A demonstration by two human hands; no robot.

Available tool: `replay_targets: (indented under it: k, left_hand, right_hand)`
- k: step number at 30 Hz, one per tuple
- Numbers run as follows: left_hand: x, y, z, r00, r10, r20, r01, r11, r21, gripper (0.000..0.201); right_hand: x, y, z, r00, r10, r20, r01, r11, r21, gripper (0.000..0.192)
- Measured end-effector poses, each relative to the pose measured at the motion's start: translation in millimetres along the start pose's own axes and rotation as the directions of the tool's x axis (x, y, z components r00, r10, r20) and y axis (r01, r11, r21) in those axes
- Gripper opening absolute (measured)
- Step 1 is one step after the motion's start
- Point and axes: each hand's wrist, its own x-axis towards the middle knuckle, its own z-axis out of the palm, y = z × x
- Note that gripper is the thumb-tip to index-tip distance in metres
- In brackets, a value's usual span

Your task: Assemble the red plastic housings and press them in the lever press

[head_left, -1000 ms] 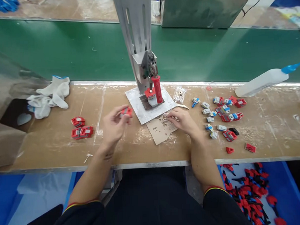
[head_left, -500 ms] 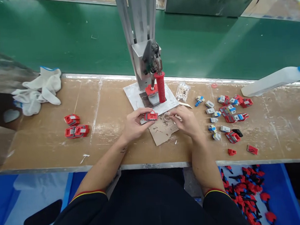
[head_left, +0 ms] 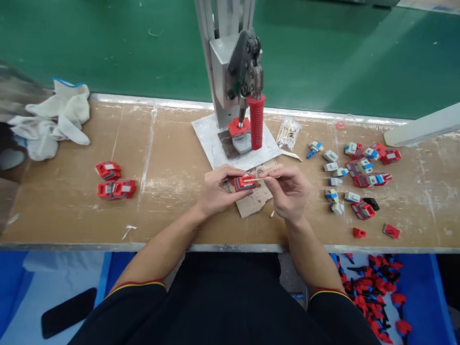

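Observation:
My left hand holds a small red plastic part just above a scrap of cardboard on the wooden bench. My right hand pinches a thin stick whose tip touches the red part. Both hands meet in front of a small toggle press with a red handle, standing on a white base plate. Another red part sits under the press head.
Three finished red parts lie at the left, white gloves behind them. Several red, blue and grey pieces are scattered at the right, beside a bag of sticks and a white bottle. A green conveyor belt runs behind. A bin of red parts sits below.
My left hand has brought the red part from the left to the middle. My right hand has lifted from the cardboard with a stick and met the part. The view has tilted down.

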Motion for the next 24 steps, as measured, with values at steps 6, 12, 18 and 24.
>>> replay_targets:
  k: [6,12,18,24]
  left_hand:
    - [-0.5,-1.3,-1.1,1.000,-0.013,0.002,0.013,1.000,0.000,0.031]
    - [-1.2,-1.3,-1.2,1.000,-0.030,0.004,0.030,1.000,0.006,0.030]
    - [-0.2,-2.2,-4.1,1.000,-0.007,-0.012,0.008,0.999,0.035,0.032]
    - [1.9,-1.5,-4.8,0.999,0.046,-0.026,-0.044,0.996,0.073,0.030]
  right_hand:
    - [-1.4,6.7,-2.9,0.999,0.010,0.036,-0.009,0.999,-0.039,0.006]
    - [-2.5,10.8,-1.1,0.998,-0.030,0.052,0.034,0.995,-0.090,0.005]
    - [0.8,10.1,-8.0,0.990,-0.128,0.056,0.137,0.967,-0.214,0.012]
    - [4.4,8.6,-20.7,0.984,-0.165,0.072,0.177,0.959,-0.223,0.018]
